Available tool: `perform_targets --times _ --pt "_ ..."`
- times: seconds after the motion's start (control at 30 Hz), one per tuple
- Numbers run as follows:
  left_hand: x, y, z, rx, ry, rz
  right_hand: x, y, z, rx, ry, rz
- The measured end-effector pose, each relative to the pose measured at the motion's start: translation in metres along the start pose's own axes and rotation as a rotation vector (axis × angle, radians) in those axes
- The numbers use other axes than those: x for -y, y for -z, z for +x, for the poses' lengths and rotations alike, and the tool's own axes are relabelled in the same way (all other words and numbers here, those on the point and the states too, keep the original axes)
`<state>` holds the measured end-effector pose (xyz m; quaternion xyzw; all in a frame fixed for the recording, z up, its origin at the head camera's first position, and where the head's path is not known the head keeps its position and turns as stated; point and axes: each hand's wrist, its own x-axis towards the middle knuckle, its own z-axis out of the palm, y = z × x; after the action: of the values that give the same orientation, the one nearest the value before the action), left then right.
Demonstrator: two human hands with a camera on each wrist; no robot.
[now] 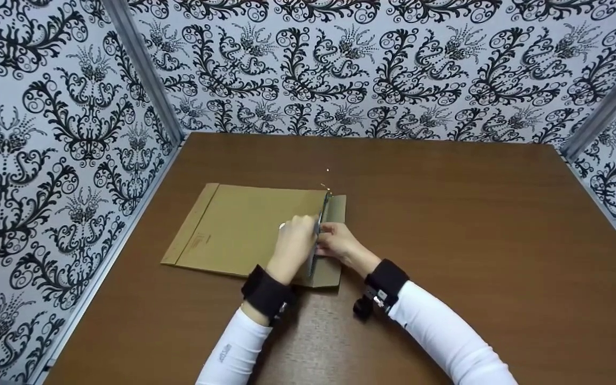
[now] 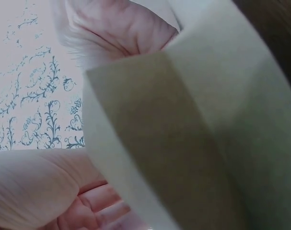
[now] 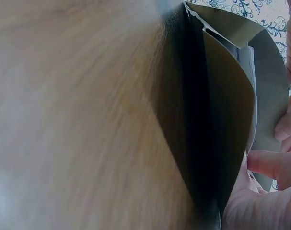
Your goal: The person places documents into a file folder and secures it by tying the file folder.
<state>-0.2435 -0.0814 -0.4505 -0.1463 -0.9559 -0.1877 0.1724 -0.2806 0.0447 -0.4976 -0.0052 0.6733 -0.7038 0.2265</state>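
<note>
A flat brown cardboard envelope lies on the table, left of centre, its right end raised between the hands. My left hand is curled at that end, gripping the raised edge from the left side. Opposite it, my right hand pinches the same edge with bent fingers. A thin, dark-edged strip stands upright there; what it belongs to is unclear. In the right wrist view, the cardboard bows open and pale, thin layers show beside it. A folded cardboard flap hides part of the fingers in the left wrist view.
The brown wooden table extends to the right and behind the envelope. Patterned walls enclose its back and sides. Small shiny specks appear just beyond the envelope's far right corner. Black bands wrap both wrists.
</note>
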Motion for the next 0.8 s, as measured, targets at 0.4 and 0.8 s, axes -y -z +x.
perform_targets --times 0.4,0.8 --pt "0.002 0.005 0.001 0.034 0.028 -0.066 -0.003 -0.010 0.004 -0.012 -0.011 0.023" --pt "0.007 0.005 0.003 0.107 0.067 -0.144 0.001 -0.010 0.000 -0.011 -0.024 -0.023"
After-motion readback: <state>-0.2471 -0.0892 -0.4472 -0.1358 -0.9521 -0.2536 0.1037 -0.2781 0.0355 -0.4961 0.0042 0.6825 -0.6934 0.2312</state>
